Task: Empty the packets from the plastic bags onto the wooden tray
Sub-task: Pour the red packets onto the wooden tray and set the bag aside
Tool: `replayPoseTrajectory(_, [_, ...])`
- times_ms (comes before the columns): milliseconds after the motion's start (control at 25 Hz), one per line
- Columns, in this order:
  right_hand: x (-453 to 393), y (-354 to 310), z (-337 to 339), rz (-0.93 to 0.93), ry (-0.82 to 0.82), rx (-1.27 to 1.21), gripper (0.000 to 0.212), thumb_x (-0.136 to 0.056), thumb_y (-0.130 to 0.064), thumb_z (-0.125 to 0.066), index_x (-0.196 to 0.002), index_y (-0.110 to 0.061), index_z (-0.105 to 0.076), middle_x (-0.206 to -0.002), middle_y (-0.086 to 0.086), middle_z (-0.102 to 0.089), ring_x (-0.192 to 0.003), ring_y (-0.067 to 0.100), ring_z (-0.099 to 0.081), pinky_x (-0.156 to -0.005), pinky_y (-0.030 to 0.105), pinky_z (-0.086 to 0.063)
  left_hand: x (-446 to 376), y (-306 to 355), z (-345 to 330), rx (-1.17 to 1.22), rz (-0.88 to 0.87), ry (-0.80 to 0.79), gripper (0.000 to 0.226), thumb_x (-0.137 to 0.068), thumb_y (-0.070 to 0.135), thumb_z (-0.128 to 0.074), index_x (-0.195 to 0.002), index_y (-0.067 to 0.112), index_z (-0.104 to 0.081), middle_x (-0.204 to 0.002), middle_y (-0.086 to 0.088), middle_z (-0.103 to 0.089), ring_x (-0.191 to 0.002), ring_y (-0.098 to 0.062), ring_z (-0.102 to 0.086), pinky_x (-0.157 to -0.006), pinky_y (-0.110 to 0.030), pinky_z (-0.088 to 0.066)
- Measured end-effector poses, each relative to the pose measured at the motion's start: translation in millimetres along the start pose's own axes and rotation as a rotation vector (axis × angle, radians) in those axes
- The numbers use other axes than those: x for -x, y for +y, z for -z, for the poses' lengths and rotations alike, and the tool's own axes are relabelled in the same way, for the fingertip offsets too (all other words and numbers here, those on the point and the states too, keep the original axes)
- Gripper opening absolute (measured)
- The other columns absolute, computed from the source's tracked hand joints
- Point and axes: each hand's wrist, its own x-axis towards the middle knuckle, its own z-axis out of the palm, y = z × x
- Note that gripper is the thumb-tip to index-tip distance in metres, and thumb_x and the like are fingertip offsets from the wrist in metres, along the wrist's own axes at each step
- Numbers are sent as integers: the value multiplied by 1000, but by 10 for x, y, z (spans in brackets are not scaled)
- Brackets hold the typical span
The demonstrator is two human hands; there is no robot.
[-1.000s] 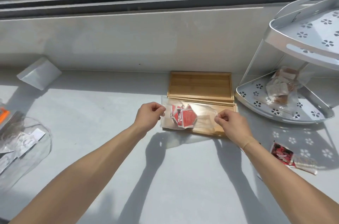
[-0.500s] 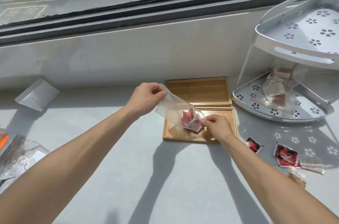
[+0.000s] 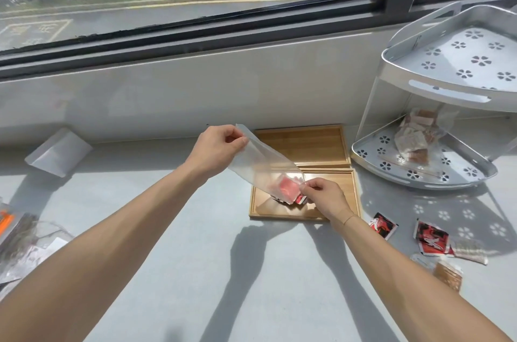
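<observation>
The bag blurs the red packets inside; prints unreadable. The rack and left clutter are cut off by edges.

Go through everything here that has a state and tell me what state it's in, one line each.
plastic bag: tilted, mouth down over the near tray
red packets: bunched at the bag's mouth
near wooden tray: nearly bare
far wooden tray: bare
left hand: pinching the bag's raised end
right hand: pinching its mouth
</observation>
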Motion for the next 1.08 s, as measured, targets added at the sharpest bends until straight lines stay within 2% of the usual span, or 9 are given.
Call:
replayPoseTrajectory(120, [190, -92, 94, -96, -100, -300, 12, -90, -24, -68, -83, -15, -65, -73, -1, -69, -66, 13, -62, -58, 23, -45, 100, -74, 29, 90, 17, 30, 10, -87, 27, -65, -80, 22, -69, -72, 10, -66, -61, -4, -53, -58, -24, -40])
replayPoseTrajectory(200, [323, -103, 201, -146, -159, -489, 13, -91, -29, -67, -89, -17, -61, -84, -2, -69, -81, 17, -63, -73, 35, -48, 209, -122, 22, 175, 28, -7, 8, -88, 24, -66, -80, 23, -67, -76, 8, -65, -62, -4, -54, -57, -21, -43])
replayPoseTrajectory(320, [535, -43, 406, -161, -144, -676, 17, -90, -25, -68, -100, -13, -62, -108, 5, -64, -107, 31, -64, -98, 50, -48, 397, -161, -89, 341, 80, -129, 10, -87, 16, -65, -78, 19, -61, -88, -2, -69, -80, -15, -67, -62, -25, -51])
replayPoseTrajectory(400, [730, 22, 586, -121, -93, -738, 23, -83, -21, -73, -101, -9, -64, -107, 8, -69, -101, 30, -70, -90, 46, -56, 531, -152, -237, 472, 127, -233, 12, -88, 13, -64, -81, 15, -55, -93, -5, -72, -88, -23, -74, -66, -32, -53])
replayPoseTrajectory(480, [956, 117, 789, -62, -5, -741, 23, -72, -19, -78, -89, -10, -65, -92, 6, -72, -80, 21, -73, -67, 30, -61, 658, -117, -447, 546, 150, -304, 16, -88, 12, -65, -82, 14, -49, -98, -7, -76, -88, -27, -75, -65, -32, -53])
replayPoseTrajectory(560, [1195, 257, 1016, -35, 127, -668, 24, -74, -11, -80, -89, -17, -62, -82, 2, -69, -65, 13, -67, -52, 21, -51, 771, -27, -704, 597, 150, -356, 21, -86, 8, -65, -82, 14, -46, -99, -11, -77, -85, -29, -75, -59, -28, -53])
replayPoseTrajectory(680, [1590, 534, 1415, -45, 305, -602, 32, -81, 1, -73, -104, -18, -61, -79, 1, -69, -60, 16, -63, -55, 25, -49, 924, 205, -1157, 624, 163, -438, 29, -85, 1, -66, -83, 17, -42, -95, -12, -78, -70, -22, -72, -54, -26, -47])
replayPoseTrajectory(880, [2250, 1055, 2127, -122, 425, -474, 30, -79, -4, -76, -108, -7, -67, -85, 9, -72, -71, 27, -67, -75, 38, -54, 1203, 628, -1949, 495, 83, -510, 27, -84, 0, -71, -98, 13, -52, -83, -9, -73, -60, -16, -62, -53, -24, -42])
replayPoseTrajectory(1080, [2727, 1598, 2766, -209, 547, -379, 14, -83, -10, -74, -95, -4, -69, -72, 3, -73, -57, 14, -67, -56, 23, -50, 1442, 1111, -2806, 384, -36, -612, 30, -82, -1, -70, -107, 13, -61, -78, -7, -67, -59, -14, -59, -56, -24, -45])
